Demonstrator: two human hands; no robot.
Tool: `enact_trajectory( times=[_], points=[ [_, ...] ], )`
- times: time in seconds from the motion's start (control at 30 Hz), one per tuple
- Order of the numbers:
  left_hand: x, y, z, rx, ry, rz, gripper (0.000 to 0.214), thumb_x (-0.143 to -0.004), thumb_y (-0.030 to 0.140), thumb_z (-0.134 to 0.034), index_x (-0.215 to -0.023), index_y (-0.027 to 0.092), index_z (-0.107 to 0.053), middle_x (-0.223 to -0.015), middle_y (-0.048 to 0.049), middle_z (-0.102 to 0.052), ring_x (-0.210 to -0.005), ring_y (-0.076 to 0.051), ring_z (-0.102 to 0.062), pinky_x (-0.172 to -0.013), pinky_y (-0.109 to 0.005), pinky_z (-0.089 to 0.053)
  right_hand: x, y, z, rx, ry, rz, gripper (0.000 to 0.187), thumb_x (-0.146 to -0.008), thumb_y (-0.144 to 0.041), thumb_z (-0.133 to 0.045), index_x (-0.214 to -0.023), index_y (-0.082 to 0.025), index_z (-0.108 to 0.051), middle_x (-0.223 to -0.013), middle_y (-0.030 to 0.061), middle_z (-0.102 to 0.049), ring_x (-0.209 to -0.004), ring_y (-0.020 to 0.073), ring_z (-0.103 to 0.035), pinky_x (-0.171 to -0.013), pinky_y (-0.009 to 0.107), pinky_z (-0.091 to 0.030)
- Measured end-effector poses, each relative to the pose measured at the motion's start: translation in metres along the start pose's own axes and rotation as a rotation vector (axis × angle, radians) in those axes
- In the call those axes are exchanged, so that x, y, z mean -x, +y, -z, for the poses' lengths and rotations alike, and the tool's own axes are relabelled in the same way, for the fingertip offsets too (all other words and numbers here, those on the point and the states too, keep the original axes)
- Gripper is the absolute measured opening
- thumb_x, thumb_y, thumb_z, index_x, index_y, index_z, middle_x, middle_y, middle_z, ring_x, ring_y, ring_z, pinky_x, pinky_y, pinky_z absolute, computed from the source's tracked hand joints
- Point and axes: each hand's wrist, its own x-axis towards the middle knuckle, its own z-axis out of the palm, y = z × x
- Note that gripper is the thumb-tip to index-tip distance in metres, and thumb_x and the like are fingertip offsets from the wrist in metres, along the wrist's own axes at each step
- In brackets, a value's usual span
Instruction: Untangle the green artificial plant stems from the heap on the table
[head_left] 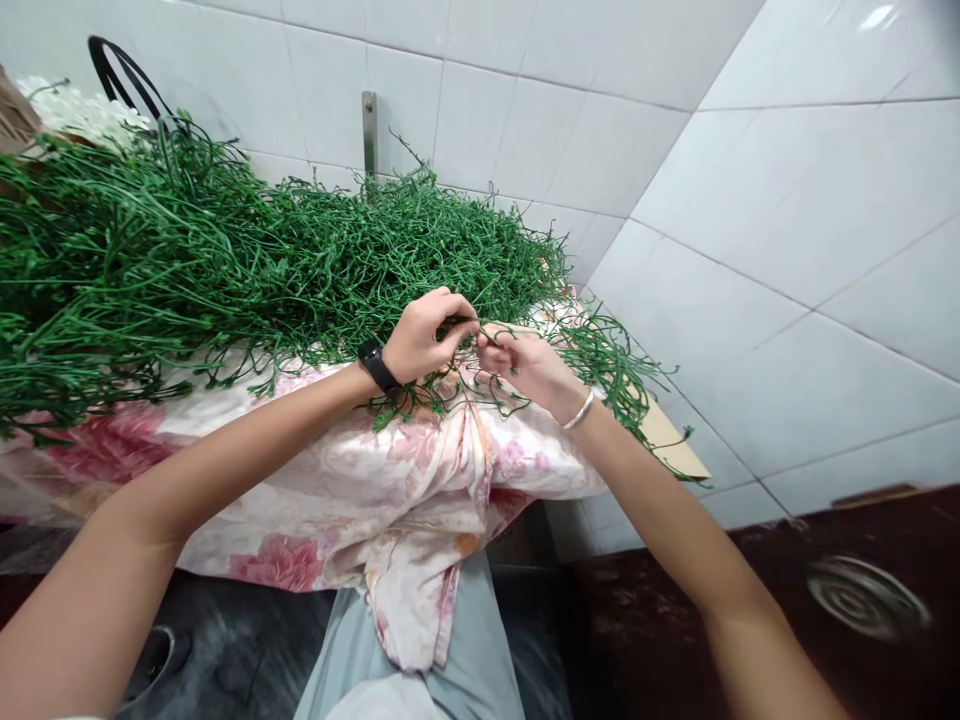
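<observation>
My left hand [435, 335], with a black watch on its wrist, pinches a thin green stem [466, 321] between thumb and fingers. Close beside it, my right hand [525, 362] has its fingers curled round the same stem or one tangled with it; I cannot tell which. A white band circles the right wrist. Behind both hands lies a large heap of branching, artificial-looking green stems [360, 245]. Several loose stems spread below the fingers on the flowered cloth [517, 460]. A smaller bunch of stems [611, 365] lies to the right of my right hand.
White flower heads [86, 115] and a black loop [124, 75] stand at the back left. A tiled wall [720, 230] closes off the back and right. The tan board edge [671, 440] sticks out at right. A round drain cover [866, 597] lies on the dark floor.
</observation>
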Motion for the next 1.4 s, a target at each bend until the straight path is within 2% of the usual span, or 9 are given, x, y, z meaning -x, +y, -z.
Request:
enact_trajectory(
  times=[0.1,0.2,0.3,0.4,0.5,0.7,0.87,1.2,1.4],
  points=[
    [-0.004,0.0,-0.001,0.249,-0.057,0.295,0.01,-0.072,0.02,-0.057,-0.068,0.011,-0.059,-0.063,-0.0022,-0.059,-0.056,-0.009,-0.051,-0.055,-0.022,-0.041,-0.002,0.006,-0.002,0.213,0.2,0.168,0.015,-0.078,-0.029,-0.052,-0.076,-0.015,-0.051,-0.057,-0.0053,-0.031,-0.05,0.0053,-0.028,-0.048,0.021,-0.021],
    [-0.006,-0.001,-0.002,0.472,-0.09,0.462,0.012,-0.069,0.022,-0.059,-0.065,0.01,-0.058,-0.059,-0.0004,-0.058,-0.054,-0.007,-0.052,-0.054,-0.021,-0.042,0.0,0.01,-0.005,0.492,0.291,0.32,0.017,-0.078,-0.032,-0.055,-0.084,-0.017,-0.049,-0.061,-0.0051,-0.036,-0.053,0.0057,-0.033,-0.05,0.021,-0.025],
    [-0.007,-0.002,-0.002,0.537,-0.11,0.502,0.013,-0.068,0.022,-0.06,-0.064,0.01,-0.057,-0.057,0.0004,-0.057,-0.052,-0.007,-0.052,-0.054,-0.02,-0.042,0.004,0.011,-0.006,0.805,0.359,0.439,0.016,-0.081,-0.033,-0.05,-0.086,-0.018,-0.05,-0.063,-0.0038,-0.041,-0.052,0.0063,-0.033,-0.051,0.022,-0.027],
    [-0.005,-0.002,-0.004,0.496,-0.12,0.459,0.012,-0.069,0.022,-0.058,-0.066,0.01,-0.058,-0.06,-0.0001,-0.058,-0.055,-0.007,-0.053,-0.056,-0.02,-0.042,0.007,0.01,-0.007,0.932,0.388,0.489,0.018,-0.084,-0.032,-0.045,-0.077,-0.017,-0.051,-0.063,-0.0025,-0.041,-0.054,0.0069,-0.035,-0.053,0.023,-0.028],
    [-0.003,-0.001,-0.006,0.41,-0.089,0.396,0.01,-0.071,0.02,-0.057,-0.068,0.011,-0.057,-0.064,-0.0007,-0.059,-0.059,-0.008,-0.053,-0.058,-0.021,-0.042,0.006,0.01,-0.007,0.786,0.37,0.403,0.022,-0.084,-0.035,-0.045,-0.072,-0.017,-0.051,-0.06,-0.0032,-0.038,-0.053,0.0066,-0.035,-0.052,0.022,-0.028],
    [0.002,0.001,-0.009,0.212,-0.032,0.287,0.005,-0.072,0.018,-0.054,-0.069,0.014,-0.054,-0.064,0.0005,-0.055,-0.058,-0.008,-0.047,-0.055,-0.021,-0.038,-0.001,0.006,-0.003,0.222,0.208,0.129,0.022,-0.077,-0.032,-0.052,-0.064,-0.014,-0.052,-0.05,-0.0061,-0.032,-0.044,0.0037,-0.026,-0.043,0.02,-0.019],
    [0.003,0.003,-0.007,0.1,-0.028,0.172,0.006,-0.074,0.018,-0.052,-0.07,0.014,-0.055,-0.067,-0.0009,-0.054,-0.062,-0.009,-0.046,-0.059,-0.022,-0.037,-0.002,0.007,0.002,-0.041,0.044,0.002,0.021,-0.076,-0.031,-0.051,-0.063,-0.016,-0.05,-0.04,-0.0105,-0.019,-0.039,0.0042,-0.022,-0.046,0.02,-0.029],
    [-0.001,0.003,-0.002,0.129,-0.084,0.158,0.011,-0.079,0.023,-0.047,-0.073,0.014,-0.05,-0.069,-0.0009,-0.051,-0.066,-0.01,-0.047,-0.063,-0.022,-0.037,0.0,0.003,0.001,0.113,0.141,0.121,0.02,-0.075,-0.034,-0.058,-0.072,-0.014,-0.056,-0.048,-0.0079,-0.029,-0.044,0.0034,-0.023,-0.044,0.021,-0.017],
    [-0.004,0.003,-0.003,0.11,-0.141,0.164,0.011,-0.079,0.021,-0.044,-0.07,0.015,-0.046,-0.064,0.0009,-0.045,-0.06,-0.009,-0.041,-0.059,-0.022,-0.034,0.003,0.005,-0.004,0.384,0.273,0.243,0.022,-0.074,-0.038,-0.058,-0.077,-0.016,-0.056,-0.061,-0.0031,-0.047,-0.052,0.0054,-0.038,-0.048,0.021,-0.027]
  ],
)
